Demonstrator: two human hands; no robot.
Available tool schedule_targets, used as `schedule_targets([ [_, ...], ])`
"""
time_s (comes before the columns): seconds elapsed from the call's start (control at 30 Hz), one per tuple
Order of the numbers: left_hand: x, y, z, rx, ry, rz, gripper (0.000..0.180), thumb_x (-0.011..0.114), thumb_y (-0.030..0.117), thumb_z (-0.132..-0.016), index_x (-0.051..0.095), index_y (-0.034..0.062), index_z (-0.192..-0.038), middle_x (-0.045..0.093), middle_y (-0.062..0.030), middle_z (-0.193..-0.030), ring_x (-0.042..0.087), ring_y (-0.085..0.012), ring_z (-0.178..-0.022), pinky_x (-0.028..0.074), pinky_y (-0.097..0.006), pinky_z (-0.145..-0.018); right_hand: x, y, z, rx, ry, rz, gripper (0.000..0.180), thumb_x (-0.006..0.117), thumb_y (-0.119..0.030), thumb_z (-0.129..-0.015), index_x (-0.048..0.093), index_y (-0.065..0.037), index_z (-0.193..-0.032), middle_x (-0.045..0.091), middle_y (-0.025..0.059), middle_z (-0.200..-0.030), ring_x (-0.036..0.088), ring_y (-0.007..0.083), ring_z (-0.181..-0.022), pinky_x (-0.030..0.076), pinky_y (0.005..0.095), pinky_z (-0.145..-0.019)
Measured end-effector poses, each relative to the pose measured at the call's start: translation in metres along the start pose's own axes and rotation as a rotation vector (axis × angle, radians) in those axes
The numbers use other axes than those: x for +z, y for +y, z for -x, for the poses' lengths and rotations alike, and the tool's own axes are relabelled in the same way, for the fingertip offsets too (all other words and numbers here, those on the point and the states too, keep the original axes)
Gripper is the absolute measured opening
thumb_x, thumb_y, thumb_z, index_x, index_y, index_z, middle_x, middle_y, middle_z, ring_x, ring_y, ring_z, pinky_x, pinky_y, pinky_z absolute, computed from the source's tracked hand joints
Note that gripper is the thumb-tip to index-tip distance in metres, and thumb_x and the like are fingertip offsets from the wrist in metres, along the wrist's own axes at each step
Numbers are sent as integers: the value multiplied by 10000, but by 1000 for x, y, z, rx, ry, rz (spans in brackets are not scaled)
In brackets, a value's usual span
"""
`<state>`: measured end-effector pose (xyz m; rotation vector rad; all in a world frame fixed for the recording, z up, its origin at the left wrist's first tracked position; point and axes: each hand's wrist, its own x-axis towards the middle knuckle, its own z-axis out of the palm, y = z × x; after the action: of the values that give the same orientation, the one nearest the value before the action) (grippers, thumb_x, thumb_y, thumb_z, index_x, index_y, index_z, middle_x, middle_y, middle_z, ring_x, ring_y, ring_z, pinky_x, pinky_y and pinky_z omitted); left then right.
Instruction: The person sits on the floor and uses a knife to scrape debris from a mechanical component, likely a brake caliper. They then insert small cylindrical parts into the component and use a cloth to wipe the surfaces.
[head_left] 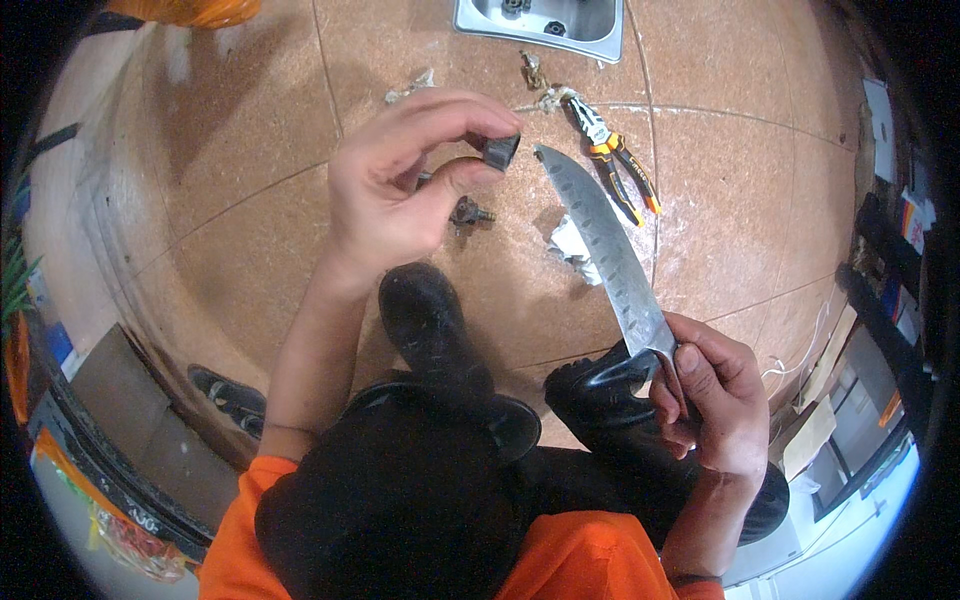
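Between the thumb and fingers of my left hand (405, 175) is a small dark hollow piece (501, 152), its open end facing right; I cannot make out its exact kind. My right hand (715, 395) is wrapped round the handle of a large kitchen knife (608, 250). The blade, with a row of dimples, points up and to the left, and its tip is close to the dark piece without visibly touching it. Below my left hand a small dark fitting (470, 212) lies on the floor. Crumpled white paper (573, 247) is partly behind the blade.
Pliers (610, 150) with orange and black handles lie on the tiled floor beyond the knife. Next to them is a small brownish metal part (533, 72). A steel tray (540, 25) holding dark parts stands at the far edge. My black boots (425, 315) are close below my hands.
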<state>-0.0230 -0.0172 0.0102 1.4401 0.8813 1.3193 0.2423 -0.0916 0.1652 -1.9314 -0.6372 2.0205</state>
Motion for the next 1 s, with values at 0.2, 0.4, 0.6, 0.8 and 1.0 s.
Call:
schedule_targets([
  [0.2, -6, -5, 5, -222, -11, 344, 311, 676, -18, -880, 622, -40, -1185, 699, -169, -1122, 697, -245, -1025, 564, -346, -925, 0, 3, -3, -48, 11, 16, 422, 526, -243, -1025, 543, 34, -1344, 492, 42, -590, 404, 92, -372, 320, 227, -322],
  [0.4, -10, -10, 9, -262, 45, 470, 342, 691, 80, -909, 594, -57, -1207, 675, -189, -1167, 697, -247, -1005, 564, -341, -900, 1, 4, -20, -20, 4, -81, 410, 510, -234, -1033, 540, 30, -1345, 499, 53, -598, 405, 99, -370, 326, 232, -325],
  [0.6, -17, -6, 10, -247, 80, 235, 298, 668, -21, -882, 620, -37, -1176, 689, -171, -1147, 694, -238, -1023, 566, -336, -920, 14, 7, -19, -143, 26, 138, 372, 495, -189, -1040, 560, 16, -1343, 511, 11, -625, 425, 71, -432, 336, 225, -385],
  [0.8, -15, 5, 9, -201, 90, 149, 276, 655, -79, -867, 628, -40, -1139, 683, -177, -1151, 683, -245, -1032, 555, -346, -928, 18, -8, -16, -43, -45, 168, 353, 479, -178, -1046, 579, 2, -1333, 508, -16, -630, 428, 54, -449, 343, 225, -399],
  [1.0, -11, 4, 7, -144, 52, 130, 299, 647, -116, -846, 610, -52, -1135, 671, -208, -1167, 681, -274, -1044, 554, -373, -939, 17, -3, -19, 66, -90, 44, 365, 489, -210, -1046, 564, -22, -1349, 504, -6, -625, 430, 72, -431, 339, 232, -375],
])
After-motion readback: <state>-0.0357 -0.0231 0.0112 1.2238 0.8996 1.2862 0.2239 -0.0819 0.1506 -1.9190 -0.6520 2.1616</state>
